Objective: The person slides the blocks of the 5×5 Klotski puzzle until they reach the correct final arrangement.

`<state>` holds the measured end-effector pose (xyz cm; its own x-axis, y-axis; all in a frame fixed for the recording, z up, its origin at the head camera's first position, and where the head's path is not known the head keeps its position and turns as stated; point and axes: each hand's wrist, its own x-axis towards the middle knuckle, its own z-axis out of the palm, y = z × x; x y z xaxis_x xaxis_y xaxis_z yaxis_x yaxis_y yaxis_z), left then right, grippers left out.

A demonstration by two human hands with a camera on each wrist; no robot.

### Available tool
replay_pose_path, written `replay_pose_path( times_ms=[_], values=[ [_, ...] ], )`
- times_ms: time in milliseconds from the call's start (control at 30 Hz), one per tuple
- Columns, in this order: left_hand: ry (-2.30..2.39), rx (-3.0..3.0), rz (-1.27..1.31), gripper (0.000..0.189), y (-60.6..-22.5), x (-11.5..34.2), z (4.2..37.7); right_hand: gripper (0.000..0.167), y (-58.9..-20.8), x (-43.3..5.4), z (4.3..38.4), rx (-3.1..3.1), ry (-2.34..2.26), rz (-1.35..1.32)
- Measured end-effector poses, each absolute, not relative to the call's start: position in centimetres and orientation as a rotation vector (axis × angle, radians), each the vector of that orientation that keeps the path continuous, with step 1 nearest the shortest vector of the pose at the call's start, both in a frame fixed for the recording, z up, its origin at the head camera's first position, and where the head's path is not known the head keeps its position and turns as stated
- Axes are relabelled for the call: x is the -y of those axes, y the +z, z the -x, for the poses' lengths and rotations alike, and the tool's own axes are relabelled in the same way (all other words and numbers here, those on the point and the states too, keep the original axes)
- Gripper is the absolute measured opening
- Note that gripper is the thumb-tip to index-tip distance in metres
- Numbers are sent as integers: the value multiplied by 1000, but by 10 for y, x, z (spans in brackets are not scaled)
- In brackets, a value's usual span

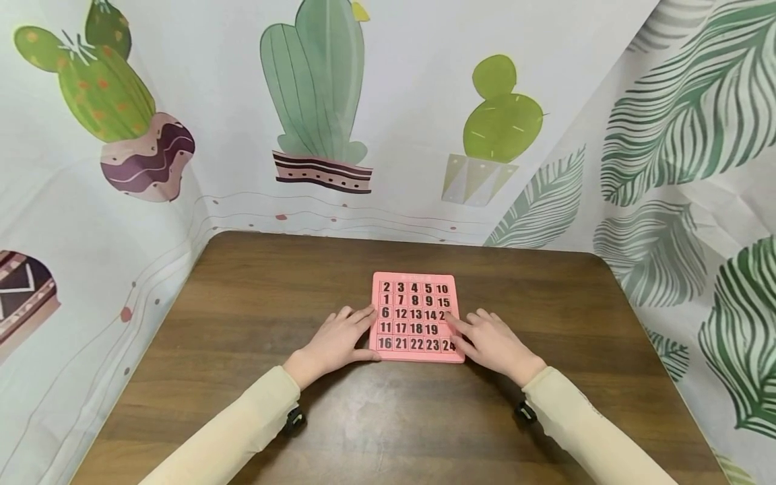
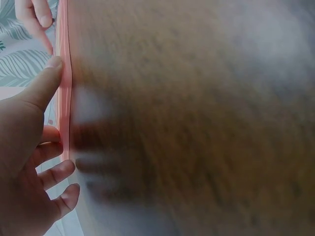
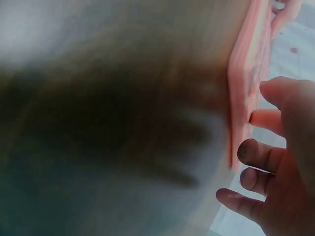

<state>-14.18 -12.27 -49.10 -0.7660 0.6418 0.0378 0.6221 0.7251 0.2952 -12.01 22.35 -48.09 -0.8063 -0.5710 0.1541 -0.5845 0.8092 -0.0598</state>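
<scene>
A pink number slide puzzle (image 1: 415,322) with black numerals on its tiles lies flat on the brown table. At its left side, my left hand (image 1: 337,339) touches the frame, with the thumb by the near corner and the fingertips farther up the edge. The right hand (image 1: 492,342) reaches over the opposite side. Its index fingertip touches a tile in the third row, partly covering the numeral, while the thumb lies close to the 24 tile. A gap without a tile shows right of 19. In the right wrist view, the other fingers (image 3: 256,155) hang loosely bent beside the puzzle.
The wood-grain table (image 1: 267,289) runs up to a white cloth backdrop (image 1: 412,121) printed with cacti and leaves. Both forearms wear pale sleeves (image 1: 230,431), with a black band (image 1: 295,419) under the left wrist and another (image 1: 525,412) at the right.
</scene>
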Motion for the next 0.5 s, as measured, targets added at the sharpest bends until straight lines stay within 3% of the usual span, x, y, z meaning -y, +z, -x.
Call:
replay_pose_path(
  times_ms=[300,500],
  values=[
    [442,-2851,-1040,93,-492,122,142,43,-482,-225,95,2830,128,-978],
    [447,-2858,-1046,91,-492,123,142,42,-479,-222,111,2822,165,-918]
  ],
)
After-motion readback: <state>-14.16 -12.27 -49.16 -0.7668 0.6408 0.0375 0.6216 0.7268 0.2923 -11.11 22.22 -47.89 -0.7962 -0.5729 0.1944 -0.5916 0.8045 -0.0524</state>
